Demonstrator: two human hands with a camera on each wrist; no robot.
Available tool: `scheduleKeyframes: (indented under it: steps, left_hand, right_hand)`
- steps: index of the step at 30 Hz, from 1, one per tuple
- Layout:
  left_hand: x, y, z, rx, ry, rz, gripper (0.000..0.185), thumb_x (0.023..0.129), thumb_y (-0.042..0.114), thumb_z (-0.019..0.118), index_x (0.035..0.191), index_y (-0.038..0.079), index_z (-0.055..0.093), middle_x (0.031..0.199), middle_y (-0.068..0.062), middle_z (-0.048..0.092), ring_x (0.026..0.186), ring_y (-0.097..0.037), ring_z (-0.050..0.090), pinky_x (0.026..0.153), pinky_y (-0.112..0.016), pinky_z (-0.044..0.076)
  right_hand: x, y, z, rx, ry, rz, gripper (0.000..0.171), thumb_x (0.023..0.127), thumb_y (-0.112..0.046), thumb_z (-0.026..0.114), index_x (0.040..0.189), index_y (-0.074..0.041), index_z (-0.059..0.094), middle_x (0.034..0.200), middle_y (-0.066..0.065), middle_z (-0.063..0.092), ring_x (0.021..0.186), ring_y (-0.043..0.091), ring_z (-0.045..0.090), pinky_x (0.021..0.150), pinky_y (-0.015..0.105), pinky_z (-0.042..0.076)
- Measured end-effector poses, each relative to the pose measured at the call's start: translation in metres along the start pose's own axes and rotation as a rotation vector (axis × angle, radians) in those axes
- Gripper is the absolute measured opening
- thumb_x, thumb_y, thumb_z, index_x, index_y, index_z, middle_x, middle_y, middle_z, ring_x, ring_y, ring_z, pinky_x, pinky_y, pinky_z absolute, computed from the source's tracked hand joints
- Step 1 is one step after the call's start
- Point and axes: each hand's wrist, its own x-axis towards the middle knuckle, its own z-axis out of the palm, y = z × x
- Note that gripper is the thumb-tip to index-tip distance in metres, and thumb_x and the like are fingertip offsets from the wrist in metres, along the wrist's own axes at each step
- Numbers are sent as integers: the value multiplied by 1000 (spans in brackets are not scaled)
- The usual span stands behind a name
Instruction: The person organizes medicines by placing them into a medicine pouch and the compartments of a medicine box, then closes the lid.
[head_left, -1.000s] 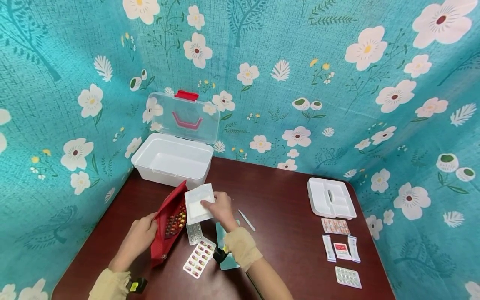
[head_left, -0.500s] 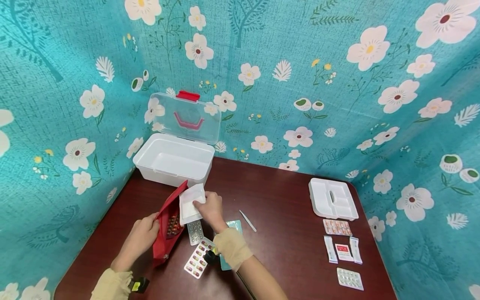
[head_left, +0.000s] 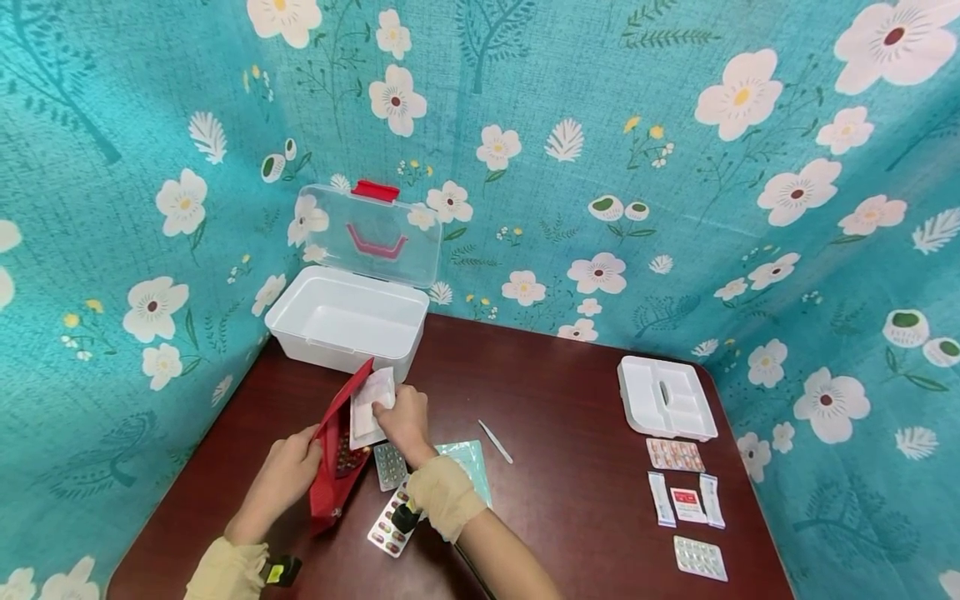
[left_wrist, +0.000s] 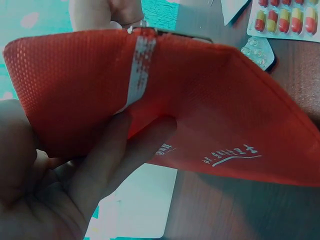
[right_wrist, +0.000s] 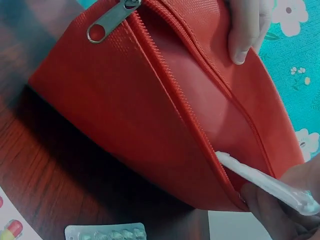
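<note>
My left hand (head_left: 281, 471) grips the side of a red zip pouch (head_left: 328, 479), which stands tilted on the table. In the left wrist view its fingers (left_wrist: 100, 165) lie along the pouch's printed red wall. My right hand (head_left: 407, 421) pinches a flat white packet (head_left: 372, 408) at the pouch's mouth. Seen edge-on in the right wrist view, the packet (right_wrist: 265, 182) has its end at the unzipped opening, beside the zip teeth. A metal zip pull (right_wrist: 107, 22) hangs at the opening's other end. Dark, beaded-looking contents (head_left: 351, 457) show inside the pouch.
Behind the pouch stands a white box (head_left: 348, 321) with its clear lid raised. Capsule blisters (head_left: 390, 529), a silver blister (head_left: 390, 467), a teal packet (head_left: 468, 467) and white tweezers (head_left: 495, 442) lie nearby. A divided tray (head_left: 667, 396) and small packs are at the right.
My right hand has carried the white packet left, to the pouch's mouth, and it has turned more edge-on. The left hand keeps its grip on the pouch, almost unmoved.
</note>
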Motion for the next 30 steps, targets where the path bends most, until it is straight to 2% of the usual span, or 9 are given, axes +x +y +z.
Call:
scheduleKeyframes:
  steps: [5,12,17,20,26,30]
  left_hand:
    - [0,0,-1,10,6,0,31,100,10,45,124,-4,60,66,-5,51,55,-16,45,46,-28,38]
    - [1,0,-1,1,12,14,31,99,9,45,124,-4,59,66,-5,51,53,-15,43,45,-28,37]
    - [0,0,0,-5,1,0,33,99,9,45,127,-4,58,65,-5,50,51,-15,43,44,-28,37]
    - [1,0,0,-3,3,-1,33,99,9,45,128,-4,58,64,-5,50,51,-15,43,44,-28,37]
    - [2,-2,1,-5,-2,-2,37,100,10,44,131,-5,56,66,-6,53,51,-15,43,44,-28,37]
    - [2,-3,0,-6,-3,2,38,100,10,43,132,-5,55,66,-5,53,51,-14,43,44,-27,37]
  right_hand:
    - [0,-2,2,7,-25,11,11,77,-19,78,74,-10,73,66,6,70,57,18,59,50,26,42]
    - [1,-6,-1,80,-186,58,11,79,-16,68,69,-10,68,59,-1,60,58,12,49,52,23,39]
    - [2,-4,2,103,-227,84,9,78,-15,67,71,-9,69,56,-6,51,58,10,46,52,22,39]
    - [2,-6,4,120,-253,118,7,78,-14,68,79,-8,72,59,-5,58,61,9,49,55,21,41]
    - [1,-12,7,169,-301,159,30,77,-11,66,105,-4,74,78,2,69,69,9,54,66,20,46]
    - [0,-13,9,217,-331,160,32,79,-8,67,110,-2,73,81,3,72,70,6,55,66,18,46]
